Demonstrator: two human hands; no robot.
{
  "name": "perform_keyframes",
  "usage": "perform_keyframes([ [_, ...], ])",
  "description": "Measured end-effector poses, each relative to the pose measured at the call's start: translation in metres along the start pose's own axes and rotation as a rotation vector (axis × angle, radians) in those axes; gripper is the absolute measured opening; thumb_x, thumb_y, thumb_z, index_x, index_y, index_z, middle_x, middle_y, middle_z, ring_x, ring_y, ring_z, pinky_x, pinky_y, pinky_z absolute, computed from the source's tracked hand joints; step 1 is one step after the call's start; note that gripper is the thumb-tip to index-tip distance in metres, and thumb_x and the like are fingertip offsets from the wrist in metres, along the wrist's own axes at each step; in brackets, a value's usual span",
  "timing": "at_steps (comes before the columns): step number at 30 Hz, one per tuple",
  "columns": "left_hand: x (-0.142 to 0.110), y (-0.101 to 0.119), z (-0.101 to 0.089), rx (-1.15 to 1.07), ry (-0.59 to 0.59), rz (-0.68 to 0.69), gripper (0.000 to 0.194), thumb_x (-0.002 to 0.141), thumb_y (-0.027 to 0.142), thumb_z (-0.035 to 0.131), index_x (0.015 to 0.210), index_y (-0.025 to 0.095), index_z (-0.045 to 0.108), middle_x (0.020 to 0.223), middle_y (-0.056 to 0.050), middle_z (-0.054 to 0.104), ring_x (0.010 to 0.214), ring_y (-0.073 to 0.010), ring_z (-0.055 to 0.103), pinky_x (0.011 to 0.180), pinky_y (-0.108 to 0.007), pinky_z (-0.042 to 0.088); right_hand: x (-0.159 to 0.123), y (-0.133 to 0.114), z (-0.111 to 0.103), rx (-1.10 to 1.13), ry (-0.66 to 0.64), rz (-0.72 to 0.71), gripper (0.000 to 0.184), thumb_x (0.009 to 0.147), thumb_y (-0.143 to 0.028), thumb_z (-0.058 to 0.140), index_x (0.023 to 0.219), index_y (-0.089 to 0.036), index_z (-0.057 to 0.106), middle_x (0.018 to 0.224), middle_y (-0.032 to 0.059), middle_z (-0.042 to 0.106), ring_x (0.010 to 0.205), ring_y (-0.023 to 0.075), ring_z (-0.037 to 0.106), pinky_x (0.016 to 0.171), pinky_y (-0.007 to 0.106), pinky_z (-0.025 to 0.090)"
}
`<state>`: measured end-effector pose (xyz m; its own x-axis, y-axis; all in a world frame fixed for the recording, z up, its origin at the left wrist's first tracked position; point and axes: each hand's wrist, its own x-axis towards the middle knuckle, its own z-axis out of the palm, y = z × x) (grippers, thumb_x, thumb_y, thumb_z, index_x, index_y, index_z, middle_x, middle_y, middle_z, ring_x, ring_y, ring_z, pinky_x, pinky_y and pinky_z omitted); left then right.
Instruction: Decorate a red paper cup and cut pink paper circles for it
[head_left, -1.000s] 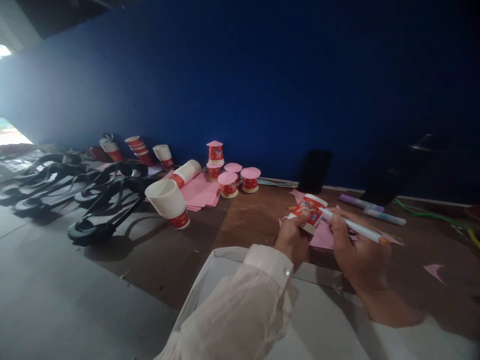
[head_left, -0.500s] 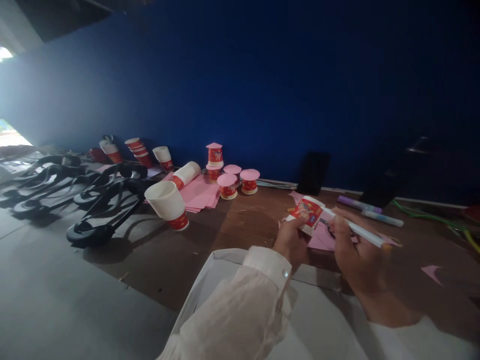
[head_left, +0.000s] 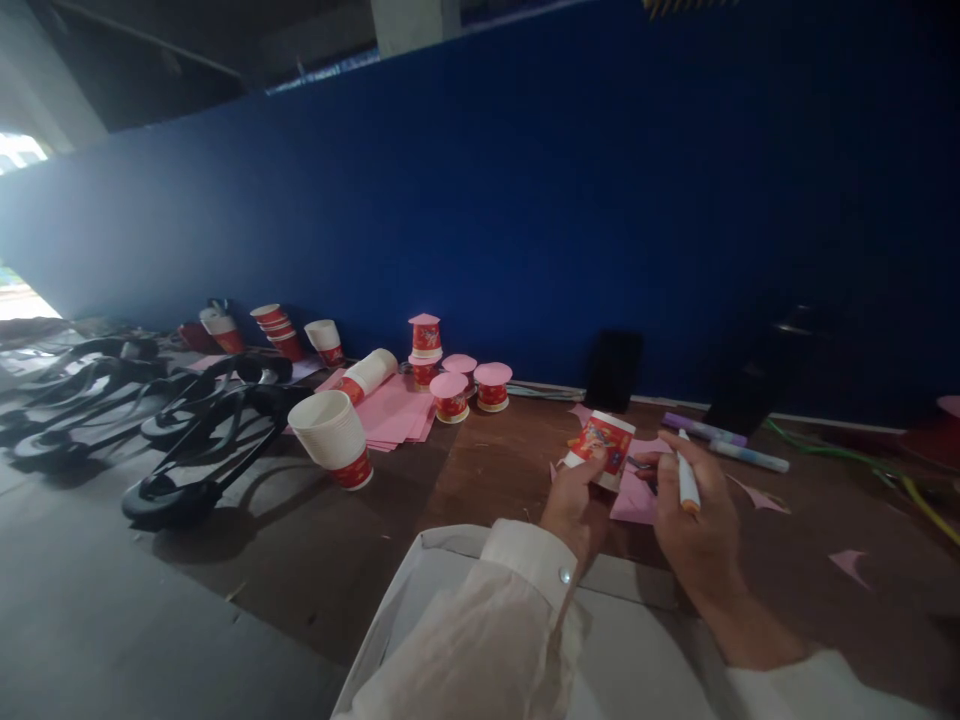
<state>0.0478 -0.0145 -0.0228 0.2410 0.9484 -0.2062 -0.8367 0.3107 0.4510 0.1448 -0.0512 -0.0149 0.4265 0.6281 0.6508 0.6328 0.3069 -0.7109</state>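
Over the brown tabletop [head_left: 495, 460], just beyond the white box [head_left: 637, 640] nearest my body, my left hand [head_left: 576, 512] is closed around a red-and-white paper cup [head_left: 609, 440], thumb across its printed side, the cup tilted; my right hand [head_left: 697, 530] is just to the right, apart from the left one, its fingers pinched on a white marker [head_left: 688, 482] whose orange end points back towards me; the marker is clear of the cup.

Under and between my hands lies pink paper [head_left: 636, 502], with something dark on it by my right fingertips, too small to make out; past my right hand a purple marker [head_left: 701, 428] lies against a pale blue-and-white marker [head_left: 750, 457], and a pink scrap [head_left: 851, 567] lies further right.

To the left, near the blue wall [head_left: 525, 200], red cups with pink tops [head_left: 493, 388] stand grouped, one set on another; beside them are pink sheets [head_left: 401, 415] with a stack of cups [head_left: 370, 375] lying on its side; nearer me another cup stack [head_left: 334, 435] stands leaning, next to black headsets [head_left: 180, 500].
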Motion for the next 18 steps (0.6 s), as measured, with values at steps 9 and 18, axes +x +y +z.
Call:
perform_keyframes([
  [9,-0.007,0.002,-0.001,0.032,-0.035,-0.017,0.04,0.062,0.026,0.09,0.096,0.014,0.073,0.103,-0.014,0.078,0.109,-0.0331,0.073,0.101,-0.045,0.055,-0.002,0.022,0.008,-0.038,0.002,0.04,0.042,0.094,-0.051,0.053,0.119,-0.02,0.066,0.125,0.0157,0.07,0.118,0.0305,0.066,0.105,0.052,0.052],
  [18,-0.007,0.001,-0.001,-0.037,-0.051,-0.022,0.035,0.066,0.021,0.088,0.097,0.012,0.075,0.099,-0.012,0.077,0.106,-0.0268,0.073,0.104,-0.036,0.052,-0.007,0.028,0.013,0.012,-0.023,0.013,0.045,0.099,-0.055,0.05,0.125,-0.021,0.063,0.131,0.0146,0.068,0.126,0.0288,0.062,0.11,0.053,0.048],
])
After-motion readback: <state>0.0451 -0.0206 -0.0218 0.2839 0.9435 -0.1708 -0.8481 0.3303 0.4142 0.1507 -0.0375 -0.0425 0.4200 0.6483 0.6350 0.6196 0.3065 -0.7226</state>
